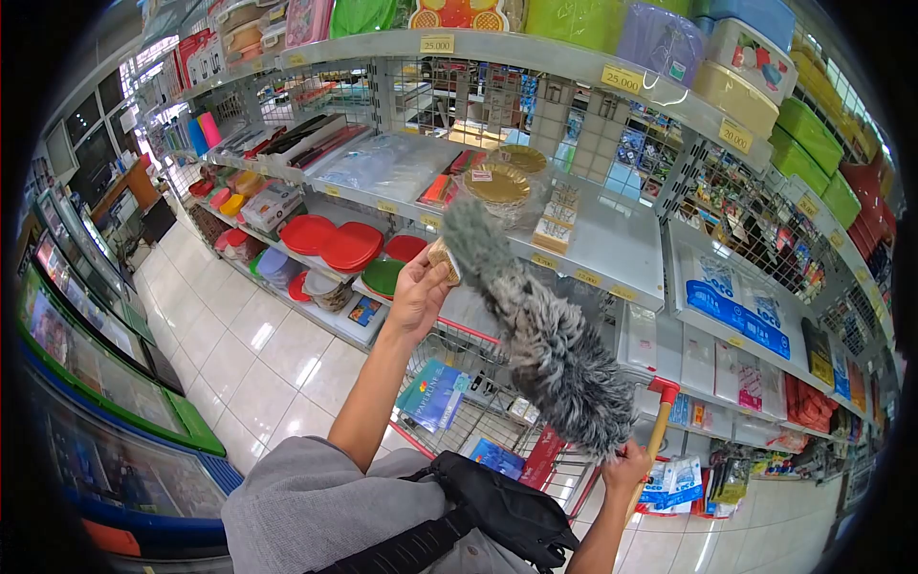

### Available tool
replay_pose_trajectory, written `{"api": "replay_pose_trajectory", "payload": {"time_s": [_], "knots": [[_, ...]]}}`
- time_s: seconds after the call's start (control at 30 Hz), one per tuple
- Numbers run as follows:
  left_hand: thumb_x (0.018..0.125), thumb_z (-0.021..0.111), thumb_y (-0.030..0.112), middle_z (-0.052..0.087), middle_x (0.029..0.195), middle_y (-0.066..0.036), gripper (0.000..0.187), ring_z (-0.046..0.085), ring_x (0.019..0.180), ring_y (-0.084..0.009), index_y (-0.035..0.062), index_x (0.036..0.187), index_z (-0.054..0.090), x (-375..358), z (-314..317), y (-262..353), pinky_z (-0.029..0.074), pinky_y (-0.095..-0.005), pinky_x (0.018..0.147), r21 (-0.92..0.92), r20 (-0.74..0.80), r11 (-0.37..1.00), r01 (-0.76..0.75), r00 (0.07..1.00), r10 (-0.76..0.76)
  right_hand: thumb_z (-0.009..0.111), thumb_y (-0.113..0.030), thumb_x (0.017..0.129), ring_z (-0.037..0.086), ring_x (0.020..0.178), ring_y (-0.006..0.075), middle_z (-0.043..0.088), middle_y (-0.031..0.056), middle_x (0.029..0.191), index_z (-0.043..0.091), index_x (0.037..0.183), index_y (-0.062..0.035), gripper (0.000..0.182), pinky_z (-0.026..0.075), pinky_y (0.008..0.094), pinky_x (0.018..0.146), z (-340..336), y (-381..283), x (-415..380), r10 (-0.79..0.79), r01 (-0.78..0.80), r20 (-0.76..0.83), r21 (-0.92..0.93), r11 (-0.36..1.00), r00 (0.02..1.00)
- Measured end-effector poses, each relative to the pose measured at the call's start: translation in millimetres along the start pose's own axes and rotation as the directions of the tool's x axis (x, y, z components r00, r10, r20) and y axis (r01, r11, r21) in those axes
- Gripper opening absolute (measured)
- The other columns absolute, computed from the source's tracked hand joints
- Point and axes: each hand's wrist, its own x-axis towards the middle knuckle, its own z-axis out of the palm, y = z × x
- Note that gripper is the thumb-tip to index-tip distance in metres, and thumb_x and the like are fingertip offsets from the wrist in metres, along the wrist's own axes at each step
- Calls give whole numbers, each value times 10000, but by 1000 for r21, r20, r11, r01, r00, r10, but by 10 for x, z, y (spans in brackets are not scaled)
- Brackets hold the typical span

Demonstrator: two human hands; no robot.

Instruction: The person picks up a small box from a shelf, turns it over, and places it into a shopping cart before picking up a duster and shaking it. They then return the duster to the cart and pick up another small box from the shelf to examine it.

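Note:
My left hand [418, 292] is raised in front of the shelf, fingers closed round a small tan-and-white box [443, 261]. A fluffy grey duster [550, 335] stretches up from my right hand [626, 467], which is closed at its lower end; the handle is hidden in the fist. The duster's pale tip is beside the small box, touching or overlapping it in view. Next to my right fist runs a yellow bar [660, 428] with a red corner piece. Similar small boxes [555, 218] stand on the shelf beside gold plates [499, 184] in clear wrap.
A shopping cart [459, 421] below my hands holds a blue-green pack [432, 394]. Metal shelves [612, 239] carry red lids [352, 246], plastic packs [392, 163] and blue-white bags [736, 306]. Green-framed freezers [105, 373] line the left, across the tiled floor [258, 335].

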Motion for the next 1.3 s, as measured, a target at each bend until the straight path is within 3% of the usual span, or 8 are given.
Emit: {"api": "replay_pose_trajectory", "payload": {"time_s": [0.4, 0.63, 0.7, 0.83, 0.93, 1.0, 1.1, 1.3], "knots": [[782, 676, 187, 585, 1140, -87, 547, 572, 1041, -166, -30, 1236, 461, -49, 65, 43, 437, -299, 930, -24, -10, 999, -49, 999, 49, 647, -131, 627, 497, 457, 304, 498, 116, 515, 532, 604, -61, 137, 356, 369, 450, 6, -7, -8, -37, 36, -18, -46, 998, 999], [776, 678, 166, 584, 1142, -94, 552, 572, 1039, -173, -38, 1236, 452, -55, 51, 49, 432, -298, 933, -60, 36, 995, -74, 996, 76, 676, -162, 632, 496, 462, 312, 492, 120, 514, 519, 601, -58, 191, 358, 373, 453, -5, 21, -19, -59, 59, -26, 12, 998, 998], [767, 683, 152, 587, 1139, -95, 562, 574, 1033, -176, -37, 1242, 449, -52, 53, 51, 438, -300, 926, -9, -5, 997, -74, 997, 74, 675, -167, 632, 494, 462, 318, 489, 125, 510, 504, 590, -54, 209, 356, 375, 452, 42, 43, -35, -27, 26, -8, -63, 998, 1000], [758, 687, 140, 579, 1154, -93, 579, 572, 1035, -176, -30, 1255, 445, -53, 51, 69, 439, -302, 924, -45, 1, 996, -81, 997, 81, 666, -167, 633, 496, 459, 322, 495, 129, 510, 499, 580, -57, 207, 355, 379, 447, -40, -55, 15, -2, 2, 4, 48, 999, 1000], [749, 696, 152, 567, 1172, -99, 621, 572, 1039, -181, -19, 1282, 426, -77, 32, 63, 455, -308, 905, -45, 34, 997, -66, 997, 67, 648, -158, 633, 497, 454, 322, 502, 132, 514, 495, 576, -58, 192, 351, 381, 439, -7, -1, -5, -107, 104, -28, -85, 991, 994], [741, 703, 163, 558, 1175, -108, 660, 576, 1035, -193, -9, 1305, 406, -83, 12, 74, 473, -313, 877, -13, 59, 1000, -18, 998, 19, 628, -145, 633, 488, 450, 327, 495, 139, 512, 480, 570, -54, 185, 342, 384, 432, 29, -4, -12, 35, -41, -39, -171, 984, 999], [735, 708, 175, 556, 1169, -114, 683, 576, 1029, -201, 1, 1316, 395, -118, 81, 121, 489, -313, 844, 22, 82, 998, 64, 994, -66, 623, -135, 627, 476, 445, 331, 484, 142, 507, 459, 564, -47, 196, 332, 389, 429, -31, -42, 17, 23, -34, -73, -162, 986, 997], [766, 684, 131, 553, 1164, -110, 586, 569, 1026, -198, 7, 1277, 425, -58, -113, -21, 457, -306, 888, -6, 26, 999, 36, 999, -35, 624, -131, 627, 470, 439, 327, 476, 137, 500, 446, 562, -46, 208, 319, 397, 427, -10, 56, -13, 57, -56, -58, 6, 998, 997]]}}
